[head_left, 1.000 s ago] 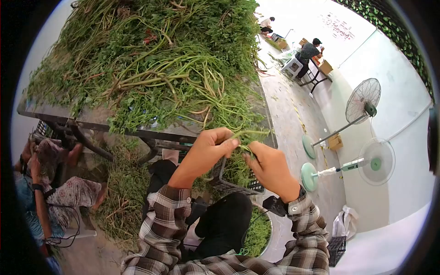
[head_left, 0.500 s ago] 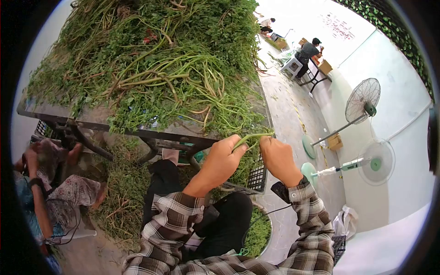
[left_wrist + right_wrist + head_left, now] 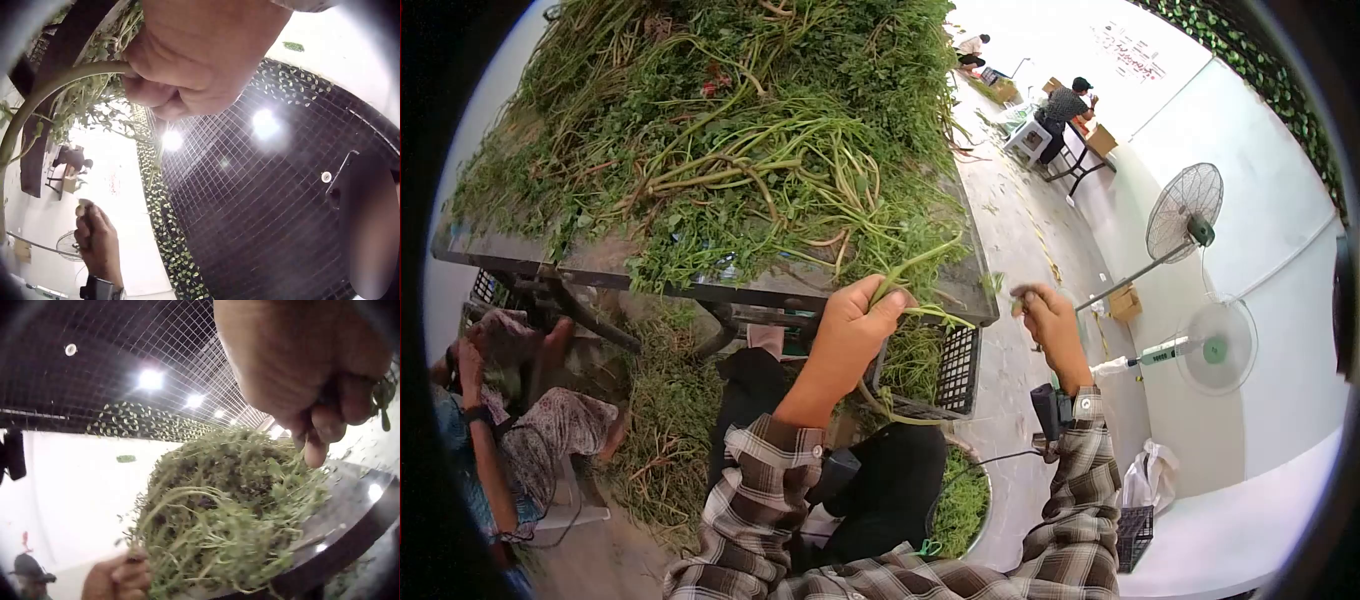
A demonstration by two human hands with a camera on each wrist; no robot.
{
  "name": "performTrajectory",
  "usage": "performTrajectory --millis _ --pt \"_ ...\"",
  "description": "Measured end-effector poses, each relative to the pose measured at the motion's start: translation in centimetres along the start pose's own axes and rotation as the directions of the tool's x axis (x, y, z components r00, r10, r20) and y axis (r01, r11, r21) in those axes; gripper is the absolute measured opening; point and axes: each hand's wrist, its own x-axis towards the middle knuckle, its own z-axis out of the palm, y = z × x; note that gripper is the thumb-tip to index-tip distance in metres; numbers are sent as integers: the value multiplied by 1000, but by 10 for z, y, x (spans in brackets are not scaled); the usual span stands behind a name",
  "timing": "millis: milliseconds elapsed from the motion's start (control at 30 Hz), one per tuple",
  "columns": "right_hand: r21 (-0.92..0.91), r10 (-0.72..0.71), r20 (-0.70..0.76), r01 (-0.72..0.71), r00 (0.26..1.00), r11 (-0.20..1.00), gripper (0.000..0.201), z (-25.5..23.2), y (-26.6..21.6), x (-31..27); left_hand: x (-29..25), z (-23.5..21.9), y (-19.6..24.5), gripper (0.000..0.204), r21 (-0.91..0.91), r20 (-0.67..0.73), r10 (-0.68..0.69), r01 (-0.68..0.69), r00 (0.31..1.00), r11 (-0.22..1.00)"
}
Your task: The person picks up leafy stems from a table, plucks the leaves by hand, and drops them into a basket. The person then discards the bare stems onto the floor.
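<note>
My left hand (image 3: 855, 325) grips a thick green plant stem (image 3: 925, 258) between thumb and curled fingers, above the table's front edge. Part of that stem (image 3: 59, 78) arcs out of the fist in the left wrist view. Off to the right, my right hand (image 3: 1052, 325) is raised with its fingers curled. A small leafy sprig (image 3: 382, 394) pokes out of those fingers in the right wrist view. The large heap of leafy stems (image 3: 730, 120) covers the table (image 3: 600, 262) in front of me.
Below my hands stands a black crate (image 3: 957, 368) with greens inside. A round basin of picked leaves (image 3: 962, 510) is beside my knee. More stems (image 3: 665, 400) lie on the floor. Another person (image 3: 530, 430) sits at left; fans (image 3: 1185, 215) stand at right.
My hands have drawn apart: the right moved right and away from the stem with a small sprig, while the left shifted slightly left, still gripping the stem.
</note>
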Motion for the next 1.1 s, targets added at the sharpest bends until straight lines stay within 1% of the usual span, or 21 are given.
performTrajectory --millis 67,100,167,300,367,433,500,533,600,633,700,733,800,833,900,933,967,1000,1033,1067,1100 --pt "267 -63 -7 63 998 962 24 5 -19 1 -1 -2 2 17 -14 4 -39 39 999 999" --pt "269 -67 -9 67 998 961 24 6 -26 3 -1 -2 3 17 -27 6 -72 73 997 997" --pt "386 -74 -50 88 996 918 27 9 -37 6 0 -1 4 17 -30 7 -68 68 998 997" --pt "354 -96 21 82 995 932 35 19 -55 11 -1 1 3 17 -49 43 -94 96 995 994" --pt "282 -230 55 206 972 937 46 27 -61 12 -2 1 5 17 -51 69 -100 103 993 993" --pt "293 -263 93 226 960 929 52 31 -66 15 -3 -1 7 17 -52 95 -103 108 990 993" --pt "432 -257 229 139 939 891 53 32 -73 14 -4 -4 7 18 -89 199 -130 150 971 985" --pt "433 -257 227 139 940 891 53 31 -76 14 -4 -4 7 18 -88 201 -131 151 971 985" --pt "493 -213 432 -32 876 870 54 27 -79 15 -3 -4 7 18 -105 260 -130 162 957 981" --pt "493 -213 433 -32 876 870 54 26 -81 15 -3 -5 7 18 -105 259 -130 162 957 981" --pt "548 -222 521 -123 824 828 42 26 -82 14 -3 -5 6 18 -114 235 -127 157 964 981" --pt "547 -222 522 -124 824 828 42 26 -80 14 -4 -5 7 18 -115 234 -127 157 964 981" --pt "603 -209 517 -180 830 777 27 28 -74 14 -4 -6 7 18 -126 238 -132 165 962 978" --pt "603 -208 516 -180 831 777 27 27 -74 13 -4 -6 7 18 -127 239 -132 166 962 978" --pt "662 -214 520 -232 827 712 11 25 -77 10 -4 -6 7 18 -127 232 -136 168 963 978" --pt "662 -214 520 -232 827 712 11 27 -77 10 -3 -5 7 18 -127 233 -136 169 963 977" --pt "430 -204 344 40 916 902 11 29 -77 11 -3 -5 7 19 -144 209 -143 175 967 974" --pt "89 -261 159 250 952 964 11 31 -76 11 -3 -4 6 20 -160 186 -151 181 971 970" --pt "88 -260 157 248 953 965 11 29 -69 15 -3 -3 5 20 -160 188 -152 183 970 970" --pt "-209 -415 20 409 910 888 11 26 -57 22 -2 -2 3 22 -128 151 -164 183 975 975" --pt "-506 -581 -61 477 811 718 12 22 -47 28 -2 0 -1 23 -98 114 -173 184 978 978"
